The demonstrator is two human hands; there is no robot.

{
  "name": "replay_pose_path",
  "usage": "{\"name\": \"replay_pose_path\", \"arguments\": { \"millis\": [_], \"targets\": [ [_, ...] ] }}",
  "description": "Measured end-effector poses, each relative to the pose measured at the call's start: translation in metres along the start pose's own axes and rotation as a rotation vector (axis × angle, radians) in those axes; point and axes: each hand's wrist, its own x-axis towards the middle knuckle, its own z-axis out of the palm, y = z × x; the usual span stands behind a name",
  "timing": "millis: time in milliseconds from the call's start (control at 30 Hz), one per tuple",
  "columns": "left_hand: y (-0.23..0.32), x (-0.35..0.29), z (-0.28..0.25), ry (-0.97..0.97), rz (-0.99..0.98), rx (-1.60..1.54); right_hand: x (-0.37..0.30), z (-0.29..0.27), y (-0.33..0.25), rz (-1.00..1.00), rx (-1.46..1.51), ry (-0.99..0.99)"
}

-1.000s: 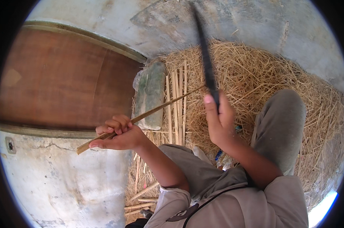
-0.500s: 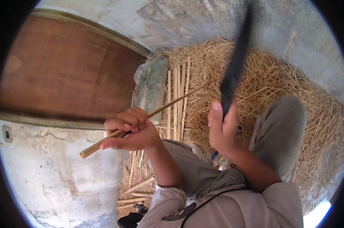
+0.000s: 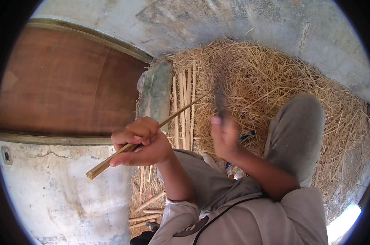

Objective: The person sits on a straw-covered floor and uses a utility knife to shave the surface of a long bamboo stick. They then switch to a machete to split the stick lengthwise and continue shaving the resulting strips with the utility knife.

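Note:
My left hand [image 3: 146, 141] is closed around a long, thin bamboo stick [image 3: 181, 110], whose thicker end juts out past the thumb at lower left. From there the stick slants up to the right, its thin tip reaching over the straw. In my right hand [image 3: 226, 136] is the handle of a machete [image 3: 220, 96] with a dark blade. Motion smears the blade, which points away from me close to the stick's thin tip; whether the two touch I cannot tell.
Pale split bamboo strips [image 3: 188, 106] lie side by side left of the straw pile [image 3: 258, 73]. Beside them rests a greenish stone-like block [image 3: 155, 90]. A brown wooden door [image 3: 70, 81] and worn walls [image 3: 62, 188] stand close. Short bamboo pieces [image 3: 150, 201] lie below left.
My right hand has swung the machete down and to the left, bringing the blade near the stick's tip. The left hand keeps its grip on the stick, almost in place.

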Motion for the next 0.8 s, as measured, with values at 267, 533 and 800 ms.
{"name": "replay_pose_path", "arguments": {
  "millis": [267,533,800],
  "targets": [
    [-0.002,0.009,-0.012,0.059,0.005,0.009,0.022,-0.025,-0.056,0.149,0.225,0.035],
    [-0.007,0.006,0.013,-0.044,0.052,-0.015,0.002,0.011,0.026,0.179,-0.169,-0.122],
    [-0.009,0.007,0.004,-0.043,0.050,-0.083,0.015,-0.015,-0.049,0.024,0.071,-0.071]
  ]
}}
